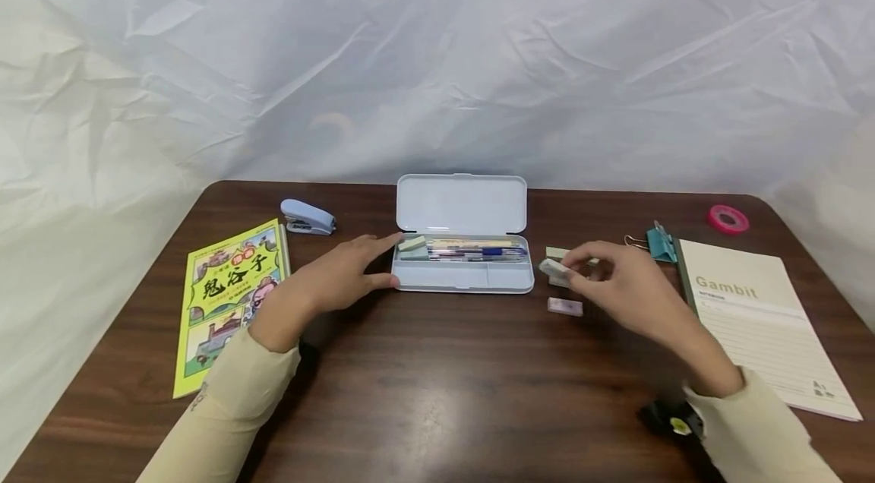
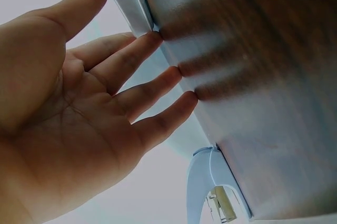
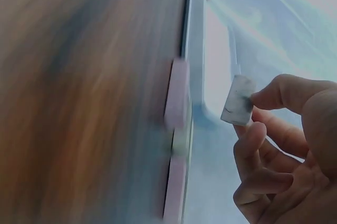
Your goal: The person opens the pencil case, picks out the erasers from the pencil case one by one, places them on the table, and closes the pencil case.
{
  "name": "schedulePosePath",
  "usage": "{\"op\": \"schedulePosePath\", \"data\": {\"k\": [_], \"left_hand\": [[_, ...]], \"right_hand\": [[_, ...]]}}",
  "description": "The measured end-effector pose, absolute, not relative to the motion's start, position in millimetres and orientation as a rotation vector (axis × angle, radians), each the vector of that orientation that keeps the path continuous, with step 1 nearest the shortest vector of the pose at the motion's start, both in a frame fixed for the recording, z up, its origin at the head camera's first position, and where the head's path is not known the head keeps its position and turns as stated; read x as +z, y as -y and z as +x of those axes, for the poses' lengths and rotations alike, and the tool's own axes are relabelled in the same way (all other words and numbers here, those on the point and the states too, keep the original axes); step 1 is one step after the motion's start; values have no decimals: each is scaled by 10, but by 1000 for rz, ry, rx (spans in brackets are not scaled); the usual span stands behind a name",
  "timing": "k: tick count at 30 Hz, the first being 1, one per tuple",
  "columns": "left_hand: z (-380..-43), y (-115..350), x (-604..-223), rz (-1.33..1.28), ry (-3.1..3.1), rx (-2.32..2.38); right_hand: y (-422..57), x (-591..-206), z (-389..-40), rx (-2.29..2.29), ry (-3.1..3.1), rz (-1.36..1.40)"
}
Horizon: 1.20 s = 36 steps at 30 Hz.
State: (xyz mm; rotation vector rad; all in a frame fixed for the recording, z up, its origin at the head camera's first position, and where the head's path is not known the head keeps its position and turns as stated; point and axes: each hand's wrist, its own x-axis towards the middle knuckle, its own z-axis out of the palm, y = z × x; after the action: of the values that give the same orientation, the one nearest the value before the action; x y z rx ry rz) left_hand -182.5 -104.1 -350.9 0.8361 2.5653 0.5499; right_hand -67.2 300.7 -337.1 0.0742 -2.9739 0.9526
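An open white pencil case [image 1: 440, 276] stands at the table's back middle, its lid [image 1: 461, 203] raised. Several pens [image 1: 475, 250] and a pale green eraser [image 1: 412, 244] lie in its rear compartment. My left hand [image 1: 342, 274] is at the case's left side, thumb and fingers extended and spread. Between thumb and fingers, my right hand [image 1: 629, 285] pinches a whitish eraser [image 3: 239, 100] with dark smudges, just right of the case and above the table. Below that hand lies a pinkish eraser [image 1: 564, 307]; more erasers [image 1: 557, 252] behind it are partly hidden by the fingers.
On the left are a yellow comic book [image 1: 229, 301] and a light blue stapler [image 1: 307, 217]. A notebook [image 1: 759, 316], a teal binder clip [image 1: 661, 244] and a roll of pink tape [image 1: 728, 219] lie on the right. White sheeting [image 1: 437, 58] hangs behind the table.
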Motion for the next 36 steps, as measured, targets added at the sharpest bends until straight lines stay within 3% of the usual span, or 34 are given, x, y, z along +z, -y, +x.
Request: {"op": "schedulePosePath", "data": {"k": [15, 19, 23, 36], "left_hand": [[-1816, 1032, -3514, 817, -2563, 565], [-1870, 1062, -3616, 830, -2580, 555], [-1783, 1007, -3447, 794, -2559, 547], [-1750, 982, -3402, 777, -2560, 537]], "right_hand": [[-3549, -3464, -338, 790, 3100, -15], [-3579, -3519, -317, 739, 3130, -14], [-3572, -3547, -311, 713, 3127, 5], [-3513, -3564, -291, 781, 3117, 40]]}}
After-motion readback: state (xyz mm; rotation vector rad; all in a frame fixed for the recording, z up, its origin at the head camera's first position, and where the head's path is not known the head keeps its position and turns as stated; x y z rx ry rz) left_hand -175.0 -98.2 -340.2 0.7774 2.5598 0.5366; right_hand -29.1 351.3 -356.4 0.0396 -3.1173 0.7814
